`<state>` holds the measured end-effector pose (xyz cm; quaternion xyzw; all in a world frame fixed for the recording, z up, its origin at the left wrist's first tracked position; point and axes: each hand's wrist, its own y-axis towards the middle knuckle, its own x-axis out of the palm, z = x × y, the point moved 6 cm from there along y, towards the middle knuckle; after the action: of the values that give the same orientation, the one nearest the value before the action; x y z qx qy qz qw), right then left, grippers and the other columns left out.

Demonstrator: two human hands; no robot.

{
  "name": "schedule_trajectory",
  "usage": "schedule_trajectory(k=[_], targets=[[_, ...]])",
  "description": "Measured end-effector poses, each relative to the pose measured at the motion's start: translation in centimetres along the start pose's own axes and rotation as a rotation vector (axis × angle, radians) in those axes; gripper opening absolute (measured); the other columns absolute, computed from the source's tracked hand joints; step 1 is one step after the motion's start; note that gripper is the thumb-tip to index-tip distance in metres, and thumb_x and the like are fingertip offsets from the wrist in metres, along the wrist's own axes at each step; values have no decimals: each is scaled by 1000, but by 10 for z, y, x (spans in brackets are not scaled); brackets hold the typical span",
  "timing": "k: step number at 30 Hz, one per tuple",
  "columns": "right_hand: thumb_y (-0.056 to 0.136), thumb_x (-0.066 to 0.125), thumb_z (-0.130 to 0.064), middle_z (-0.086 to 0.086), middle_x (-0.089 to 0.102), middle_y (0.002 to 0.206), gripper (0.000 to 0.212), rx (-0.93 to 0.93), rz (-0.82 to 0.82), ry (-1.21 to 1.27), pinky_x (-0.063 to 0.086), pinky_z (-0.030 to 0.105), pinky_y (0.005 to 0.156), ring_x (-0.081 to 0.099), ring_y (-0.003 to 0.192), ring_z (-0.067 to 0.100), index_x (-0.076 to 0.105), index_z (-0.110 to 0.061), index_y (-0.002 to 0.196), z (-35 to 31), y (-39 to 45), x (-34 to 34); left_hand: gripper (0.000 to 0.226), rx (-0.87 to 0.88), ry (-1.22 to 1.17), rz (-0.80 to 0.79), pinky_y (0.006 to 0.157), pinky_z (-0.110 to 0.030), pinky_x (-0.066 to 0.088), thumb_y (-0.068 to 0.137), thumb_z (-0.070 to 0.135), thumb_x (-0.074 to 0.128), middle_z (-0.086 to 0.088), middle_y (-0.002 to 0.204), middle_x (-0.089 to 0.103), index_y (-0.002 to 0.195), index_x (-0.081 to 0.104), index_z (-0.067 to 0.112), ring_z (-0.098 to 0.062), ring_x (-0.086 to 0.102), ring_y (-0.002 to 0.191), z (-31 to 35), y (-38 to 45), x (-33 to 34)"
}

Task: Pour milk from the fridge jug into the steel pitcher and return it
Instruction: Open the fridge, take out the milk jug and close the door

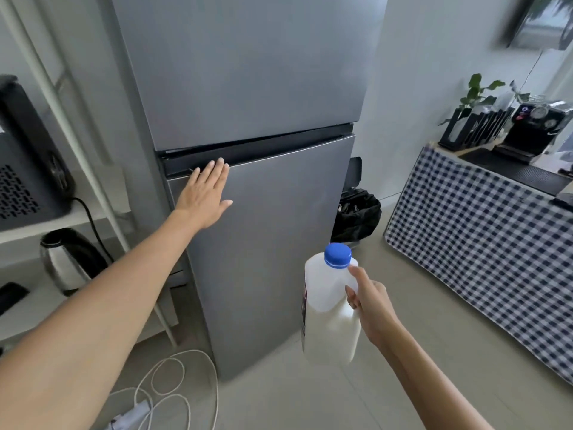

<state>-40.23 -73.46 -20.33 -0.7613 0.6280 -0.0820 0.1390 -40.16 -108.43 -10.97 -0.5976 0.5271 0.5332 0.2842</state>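
Left hand (pixel 203 193) flat, fingers straight, pressed on lower fridge door (pixel 273 243) just under dark handle recess (pixel 254 150). Right hand (pixel 370 301) curled round handle of milk jug (pixel 330 308), blue cap (pixel 338 255) on, jug upright, hanging before fridge, partly full. Both doors closed.

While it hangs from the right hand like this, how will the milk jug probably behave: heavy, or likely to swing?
The milk jug looks over half full, so probably fairly heavy. Held only by its handle in the right hand, it may swing.
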Motion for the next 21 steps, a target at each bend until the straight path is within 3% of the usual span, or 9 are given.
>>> schedule_trajectory(k=[7,12,17,21], targets=[[90,55,-37,2,16,63,43,4,-23,18,34,21,56,34,61,15,24,-21,65,-8,24,9,74,-28,-32,-77,121,-36,-1,100,43,29,-5,159,-21,151,-14,10,-20,-14,148,-23,20,21],[90,55,-35,11,14,76,42,-12,-42,9,37,10,45,26,62,16,24,-20,66,-14,29,12,75,-40,-43,-80,121,-36,-1,100,43,30,-4,159,-22,150,-15,11,-19,-14,148,-24,21,22],[89,55,-34,7,12,72,37,-20,-61,22,36,14,49,25,61,16,26,-21,70,-19,27,9,76,-70,-29,-142,122,-38,3,100,44,31,-5,160,-19,151,-13,9,-21,-11,149,-19,21,13],[88,56,-35,9,13,77,35,-27,-65,49,30,23,58,28,58,15,28,-21,72,-23,20,1,78,-126,-157,-176,121,-42,3,99,48,33,-7,161,-14,152,-8,9,-21,-7,149,-10,21,5]])
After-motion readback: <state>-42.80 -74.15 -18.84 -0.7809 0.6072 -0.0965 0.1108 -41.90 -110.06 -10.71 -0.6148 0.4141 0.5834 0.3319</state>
